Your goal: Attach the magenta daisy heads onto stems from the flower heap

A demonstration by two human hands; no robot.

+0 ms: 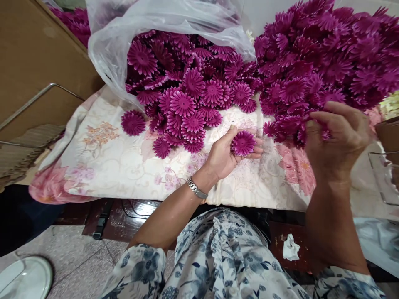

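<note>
In my left hand (222, 153), palm up with a metal watch on the wrist, lies a magenta artificial flower head (243, 143), held by the thumb and fingers. My right hand (339, 133) is raised at the near edge of the right-hand flower pile (330, 54), its thumb and fingertips drawn together. Some magenta shows beside those fingers, but whether they hold a flower is hidden. Straight ahead, many similar flower heads (182, 104) spill from a clear plastic bag (109, 54) onto the floral cloth (124, 166). One single flower head (133, 123) lies to their left.
A cardboard box (40, 54) with a wire handle stands at the left, and another box (388, 137) at the right edge. Below the cloth are a crumpled white tissue (291, 247) and a black strap buckle (100, 226). A round white object (29, 276) is on the floor.
</note>
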